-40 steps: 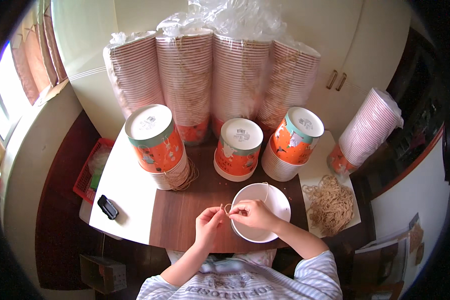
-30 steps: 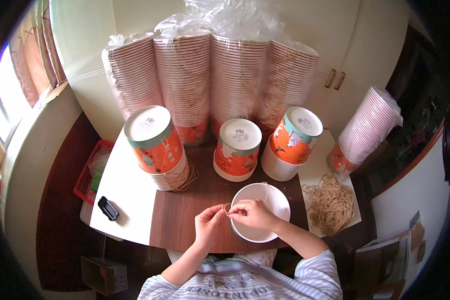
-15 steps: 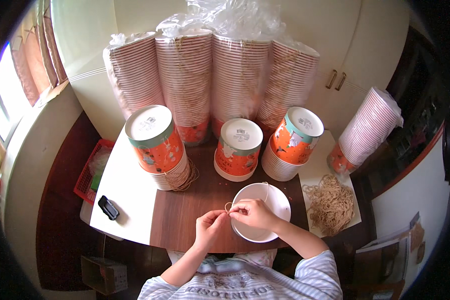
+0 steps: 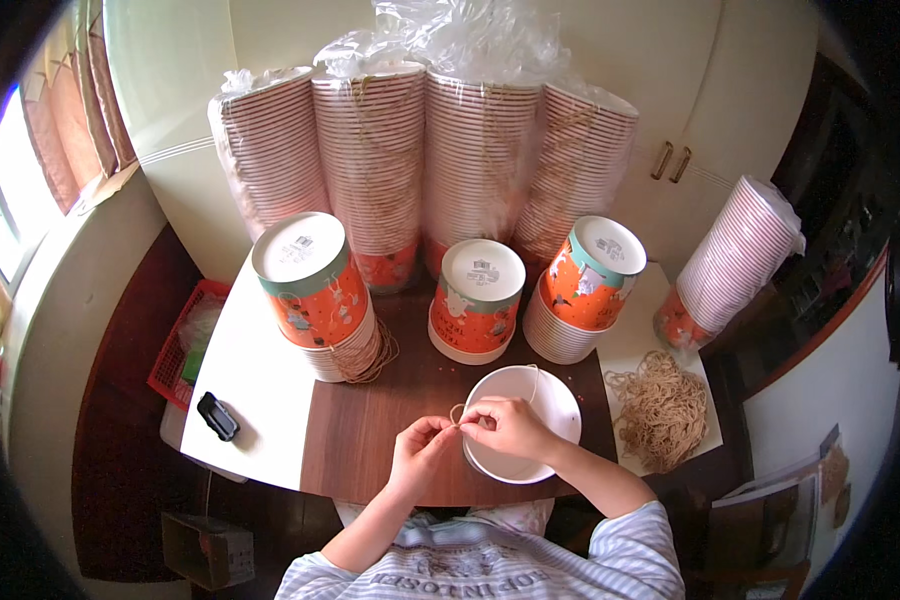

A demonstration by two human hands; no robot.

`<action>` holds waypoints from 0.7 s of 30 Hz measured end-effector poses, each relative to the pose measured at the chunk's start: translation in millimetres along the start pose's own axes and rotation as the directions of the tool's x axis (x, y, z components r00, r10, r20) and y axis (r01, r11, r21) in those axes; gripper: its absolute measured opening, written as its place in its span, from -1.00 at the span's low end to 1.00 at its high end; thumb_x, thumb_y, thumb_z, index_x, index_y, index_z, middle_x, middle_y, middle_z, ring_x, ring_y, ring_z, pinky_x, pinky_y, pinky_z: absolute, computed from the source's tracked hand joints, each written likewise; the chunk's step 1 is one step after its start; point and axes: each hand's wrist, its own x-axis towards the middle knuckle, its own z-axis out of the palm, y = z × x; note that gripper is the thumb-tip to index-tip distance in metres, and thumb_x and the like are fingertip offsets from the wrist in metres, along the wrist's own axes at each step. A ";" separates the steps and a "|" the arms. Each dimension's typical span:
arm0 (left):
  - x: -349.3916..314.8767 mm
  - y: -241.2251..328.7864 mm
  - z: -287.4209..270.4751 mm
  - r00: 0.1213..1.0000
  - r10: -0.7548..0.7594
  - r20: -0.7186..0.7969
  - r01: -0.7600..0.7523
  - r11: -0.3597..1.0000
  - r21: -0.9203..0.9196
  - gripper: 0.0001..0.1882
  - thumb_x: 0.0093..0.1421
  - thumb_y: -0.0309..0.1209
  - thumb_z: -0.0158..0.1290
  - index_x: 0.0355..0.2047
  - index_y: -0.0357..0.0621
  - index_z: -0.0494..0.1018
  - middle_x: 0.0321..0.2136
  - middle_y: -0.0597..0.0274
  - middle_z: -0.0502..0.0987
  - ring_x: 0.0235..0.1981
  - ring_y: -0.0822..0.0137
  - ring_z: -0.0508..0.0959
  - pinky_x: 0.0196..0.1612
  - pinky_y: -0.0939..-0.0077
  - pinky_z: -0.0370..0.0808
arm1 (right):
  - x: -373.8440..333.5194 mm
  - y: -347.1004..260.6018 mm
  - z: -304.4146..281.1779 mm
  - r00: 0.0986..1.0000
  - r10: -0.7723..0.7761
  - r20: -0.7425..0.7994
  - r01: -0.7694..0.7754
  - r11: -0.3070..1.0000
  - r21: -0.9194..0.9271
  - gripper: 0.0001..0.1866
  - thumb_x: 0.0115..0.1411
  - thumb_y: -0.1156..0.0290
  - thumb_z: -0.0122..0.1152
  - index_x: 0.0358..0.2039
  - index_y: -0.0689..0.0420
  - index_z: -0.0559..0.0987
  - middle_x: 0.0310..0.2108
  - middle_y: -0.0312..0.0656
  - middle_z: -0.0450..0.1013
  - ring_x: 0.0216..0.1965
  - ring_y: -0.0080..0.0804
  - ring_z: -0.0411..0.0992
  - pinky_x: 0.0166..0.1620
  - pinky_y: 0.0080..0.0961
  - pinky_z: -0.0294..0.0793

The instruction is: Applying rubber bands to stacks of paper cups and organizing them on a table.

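Observation:
My left hand [image 4: 422, 452] and my right hand [image 4: 505, 427] meet near the table's front edge, fingertips pinched close together. Between them is a thin tan string [image 4: 457, 409] that makes a small loop above the fingertips. More of it runs up past the far rim of a white paper bucket [image 4: 568, 415]. The bucket stands mouth up, partly under my right hand and wrist. My left hand is just beside its left rim. What exactly each fingertip grips is too small to make out beyond the string.
Upside-down orange paper buckets [image 4: 476, 315] stand in stacks across the table, with tan string hanging on the left stack [image 4: 342, 358]. Tall plastic-wrapped bucket stacks [image 4: 370, 160] rise behind. A heap of tan string [image 4: 662, 410] lies right, a black plastic case [image 4: 217, 416] left.
Almost nothing differs. Both hands stay pinched on the string, with only a very slight shift of the fingers.

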 end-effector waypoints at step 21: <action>7.4 18.1 2.6 0.981 -0.044 0.188 0.112 0.921 -0.372 -0.77 0.09 -0.56 0.01 -0.26 -0.06 0.26 -0.45 0.37 0.45 -0.45 0.61 0.42 -0.49 0.86 0.26 | -4.4 -21.1 -19.3 0.995 -0.090 -0.031 0.093 0.992 0.088 -0.78 -0.09 0.47 0.28 -0.36 0.09 0.54 -0.56 -0.38 0.39 -0.62 -0.71 0.26 -0.55 -0.72 0.28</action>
